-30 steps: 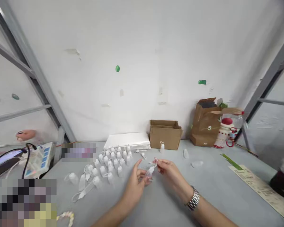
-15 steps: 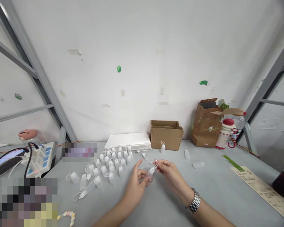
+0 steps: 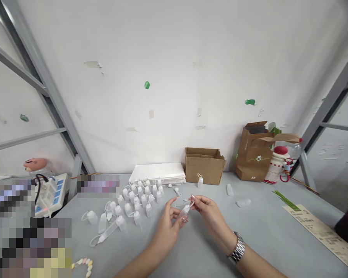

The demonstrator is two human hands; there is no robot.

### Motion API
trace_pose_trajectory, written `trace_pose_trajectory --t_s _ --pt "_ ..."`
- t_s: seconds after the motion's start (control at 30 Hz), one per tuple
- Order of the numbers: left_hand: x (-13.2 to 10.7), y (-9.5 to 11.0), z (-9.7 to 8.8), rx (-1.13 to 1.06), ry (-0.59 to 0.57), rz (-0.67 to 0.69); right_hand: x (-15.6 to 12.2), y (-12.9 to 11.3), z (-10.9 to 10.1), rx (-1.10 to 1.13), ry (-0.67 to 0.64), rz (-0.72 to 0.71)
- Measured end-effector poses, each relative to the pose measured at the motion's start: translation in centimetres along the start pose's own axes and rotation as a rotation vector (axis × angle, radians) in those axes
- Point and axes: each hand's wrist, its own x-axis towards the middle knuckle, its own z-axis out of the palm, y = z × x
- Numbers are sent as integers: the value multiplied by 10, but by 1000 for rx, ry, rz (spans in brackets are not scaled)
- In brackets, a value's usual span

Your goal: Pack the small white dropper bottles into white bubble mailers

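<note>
View shifted slightly; left hand (image 3: 166, 224) holds bottle (image 3: 185, 210) (box edge (image 3: 204, 157) well beyond).

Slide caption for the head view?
The left hand grips a small translucent bottle, the right hand at its looped top; similar bottles stand on the gray table.

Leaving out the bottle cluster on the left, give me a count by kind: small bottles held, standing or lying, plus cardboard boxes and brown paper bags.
Held bottle: 1
Standing bottle: 1
Lying bottles: 2
Cardboard box: 1
Brown paper bag: 1
Total: 6
</note>
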Motion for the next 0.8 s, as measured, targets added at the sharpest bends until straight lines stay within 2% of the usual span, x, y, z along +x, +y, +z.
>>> trace_pose_trajectory --t_s 0.47,0.8 --pt "1 -1 -2 43 -4 16 1 4 -1 -55 -2 9" --pt "-1 -4 -2 42 -10 8 -10 -10 9 -167 56 -41"
